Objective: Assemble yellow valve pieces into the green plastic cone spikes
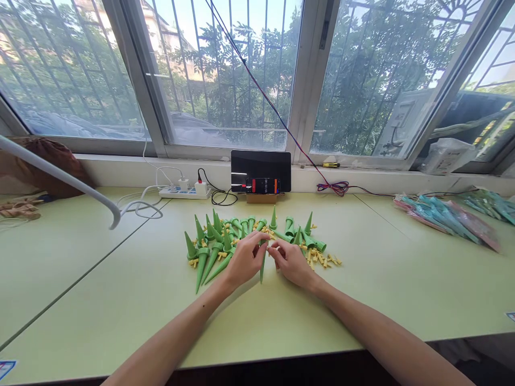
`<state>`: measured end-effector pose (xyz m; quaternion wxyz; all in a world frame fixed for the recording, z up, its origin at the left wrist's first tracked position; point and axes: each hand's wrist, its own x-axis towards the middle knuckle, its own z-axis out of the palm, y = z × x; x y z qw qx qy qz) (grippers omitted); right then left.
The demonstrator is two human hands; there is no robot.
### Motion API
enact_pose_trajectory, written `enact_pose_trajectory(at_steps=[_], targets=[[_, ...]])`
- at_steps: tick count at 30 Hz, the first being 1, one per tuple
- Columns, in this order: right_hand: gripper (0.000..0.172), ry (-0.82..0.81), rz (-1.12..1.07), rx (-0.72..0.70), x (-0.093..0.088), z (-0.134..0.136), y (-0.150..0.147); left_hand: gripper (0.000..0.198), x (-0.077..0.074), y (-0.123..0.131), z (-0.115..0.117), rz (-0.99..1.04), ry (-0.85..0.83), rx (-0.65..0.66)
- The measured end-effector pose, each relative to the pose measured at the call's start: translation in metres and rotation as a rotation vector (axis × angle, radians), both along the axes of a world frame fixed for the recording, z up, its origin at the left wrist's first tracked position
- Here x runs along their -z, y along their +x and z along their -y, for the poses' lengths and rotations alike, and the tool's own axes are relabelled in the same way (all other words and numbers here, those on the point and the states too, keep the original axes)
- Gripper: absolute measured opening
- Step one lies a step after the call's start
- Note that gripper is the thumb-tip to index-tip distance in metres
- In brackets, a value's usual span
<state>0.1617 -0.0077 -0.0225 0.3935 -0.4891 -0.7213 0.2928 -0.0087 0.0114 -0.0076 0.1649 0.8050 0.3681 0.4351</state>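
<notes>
Green spike [263, 269] held by left hand [243, 262], right hand [294, 264] pinching small piece [277, 249], spike pile [219, 240] behind

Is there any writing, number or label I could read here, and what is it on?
Nothing can be quoted for sure.
Phone: light digits, turned sideways, too small to read.
White box at far right: print too small.
Sticker at lower left: blurred.
Green spike in the left hand: no marking visible.
</notes>
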Motion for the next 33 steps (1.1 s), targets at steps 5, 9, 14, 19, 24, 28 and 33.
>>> enact_pose_trajectory(at_steps=[5, 9, 14, 19, 24, 28, 33], targets=[[0.031, 0.021, -0.006, 0.022, 0.0011, -0.0003, -0.0001, 0.015, 0.0007, 0.0, -0.0001, -0.006, -0.011, 0.002], [0.037, 0.032, -0.012, 0.008, 0.0035, -0.0025, 0.0001, 0.015, 0.0009, 0.0004, 0.0005, -0.008, -0.009, 0.003], [0.044, 0.05, 0.023, 0.025, 0.0051, -0.0046, 0.0006, 0.016, -0.0003, 0.0013, 0.0021, -0.002, 0.004, 0.011], [0.048, 0.058, 0.031, 0.018, 0.0058, -0.0047, 0.0011, 0.016, -0.0019, 0.002, 0.0031, 0.004, 0.021, 0.021], [0.053, 0.055, 0.04, 0.014, 0.0045, -0.0043, 0.0008, 0.016, -0.0017, 0.0013, 0.0031, -0.015, 0.012, 0.025], [0.058, 0.067, 0.062, 0.02, 0.0035, -0.0044, 0.0006, 0.016, -0.0016, 0.001, 0.0037, -0.014, 0.025, 0.039], [0.059, 0.038, 0.049, 0.023, 0.0021, -0.0036, 0.0, 0.018, -0.0005, 0.0012, 0.0024, -0.021, 0.036, 0.035]])
